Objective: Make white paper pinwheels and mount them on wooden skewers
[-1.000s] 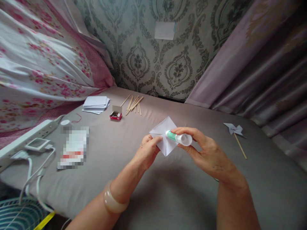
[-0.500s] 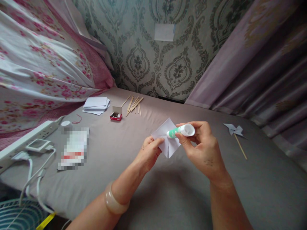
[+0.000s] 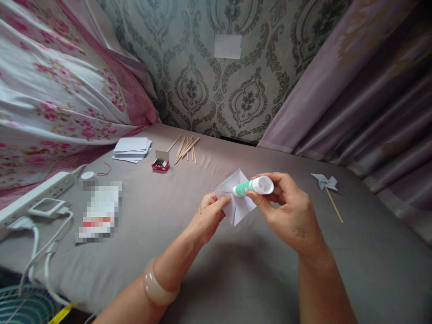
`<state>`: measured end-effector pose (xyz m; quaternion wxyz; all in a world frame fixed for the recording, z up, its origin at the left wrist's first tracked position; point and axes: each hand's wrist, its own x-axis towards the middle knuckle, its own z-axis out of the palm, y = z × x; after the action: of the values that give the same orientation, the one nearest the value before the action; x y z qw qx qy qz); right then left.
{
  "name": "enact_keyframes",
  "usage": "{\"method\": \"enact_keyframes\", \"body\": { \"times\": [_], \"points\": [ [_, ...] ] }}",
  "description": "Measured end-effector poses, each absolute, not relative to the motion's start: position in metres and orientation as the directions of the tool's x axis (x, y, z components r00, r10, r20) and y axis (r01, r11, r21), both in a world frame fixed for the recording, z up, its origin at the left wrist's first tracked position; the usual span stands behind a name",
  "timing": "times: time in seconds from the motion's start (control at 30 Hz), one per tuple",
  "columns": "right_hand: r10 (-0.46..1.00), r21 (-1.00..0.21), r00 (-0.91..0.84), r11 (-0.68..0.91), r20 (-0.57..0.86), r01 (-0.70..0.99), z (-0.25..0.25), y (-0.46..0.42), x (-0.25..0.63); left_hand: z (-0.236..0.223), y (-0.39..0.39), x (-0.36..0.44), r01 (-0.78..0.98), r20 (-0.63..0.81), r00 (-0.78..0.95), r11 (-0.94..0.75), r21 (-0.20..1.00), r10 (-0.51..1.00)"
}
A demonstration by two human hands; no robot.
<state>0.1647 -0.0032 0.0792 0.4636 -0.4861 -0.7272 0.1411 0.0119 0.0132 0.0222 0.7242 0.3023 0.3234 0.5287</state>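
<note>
My left hand (image 3: 209, 216) pinches the left edge of a white paper square (image 3: 236, 211) that has slits running in from its corners. My right hand (image 3: 286, 209) grips a green and white glue stick (image 3: 248, 187) by its barrel. The glue stick lies aslant over the paper, its tip at the middle of the square, close to my left thumb. Over to the right, a white paper pinwheel (image 3: 326, 182) on a wooden stick (image 3: 334, 204) rests on the grey cloth (image 3: 270, 288).
Behind my hands lie several wooden sticks (image 3: 186, 148), an open red box (image 3: 160, 163) of small metal pieces and a stack of white paper (image 3: 131, 149). A blurred packet (image 3: 101, 211), a white cap (image 3: 88, 177) and a power strip (image 3: 37, 200) with cables are at left.
The glue stick has swung slightly over the paper's centre, and my right hand has shifted its hold on the barrel. My left hand keeps its pinch on the paper.
</note>
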Motion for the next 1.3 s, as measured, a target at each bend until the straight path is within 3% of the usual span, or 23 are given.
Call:
{"method": "enact_keyframes", "body": {
  "times": [0.17, 0.23, 0.4, 0.6, 0.73, 0.83, 0.93, 1.0, 1.1, 1.2, 1.3],
  "points": [
    [0.776, -0.652, 0.149, 0.389, 0.613, 0.651, 0.073, -0.002, 0.148, 0.022, 0.012, 0.014, -0.593, -0.140, 0.198, 0.233, 0.771, 0.970],
    [0.770, -0.636, 0.166, 0.361, 0.616, 0.682, 0.073, -0.003, 0.146, 0.022, 0.013, 0.014, -0.605, -0.147, 0.178, 0.225, 0.764, 0.973],
    [0.845, -0.574, -0.131, 0.457, 0.518, 0.679, 0.078, -0.005, 0.158, 0.023, 0.016, 0.011, -0.647, -0.188, 0.117, 0.219, 0.731, 0.975],
    [0.822, -0.524, -0.336, 0.556, 0.459, 0.645, 0.088, -0.005, 0.174, 0.025, 0.019, 0.006, -0.605, -0.192, 0.116, 0.223, 0.764, 0.974],
    [0.837, -0.593, -0.288, 0.537, 0.466, 0.600, 0.086, -0.004, 0.176, 0.024, 0.023, 0.005, -0.638, -0.233, 0.074, 0.226, 0.736, 0.970],
    [0.895, -0.816, -0.042, 0.424, 0.445, 0.393, 0.081, 0.001, 0.179, 0.028, 0.025, 0.002, -0.717, -0.295, 0.073, 0.256, 0.649, 0.953],
    [0.910, -0.927, 0.205, 0.375, 0.361, -0.030, 0.077, 0.012, 0.186, 0.035, 0.026, -0.001, -0.770, -0.324, 0.113, 0.288, 0.570, 0.939],
    [0.930, -0.887, 0.277, 0.326, 0.240, -0.327, 0.075, 0.021, 0.194, 0.038, 0.025, -0.004, -0.796, -0.330, 0.103, 0.277, 0.538, 0.938],
    [0.987, -0.750, 0.150, 0.142, 0.058, -0.646, 0.072, 0.035, 0.205, 0.041, 0.024, -0.008, -0.825, -0.308, 0.097, 0.249, 0.507, 0.947],
    [1.000, -0.655, 0.015, 0.008, -0.005, -0.756, 0.061, 0.045, 0.209, 0.044, 0.023, -0.012, -0.844, -0.267, 0.111, 0.233, 0.482, 0.957],
    [0.999, -0.661, -0.006, -0.038, -0.050, -0.749, 0.042, 0.053, 0.199, 0.047, 0.023, -0.017, -0.860, -0.238, 0.122, 0.223, 0.459, 0.963]
  ]
}}
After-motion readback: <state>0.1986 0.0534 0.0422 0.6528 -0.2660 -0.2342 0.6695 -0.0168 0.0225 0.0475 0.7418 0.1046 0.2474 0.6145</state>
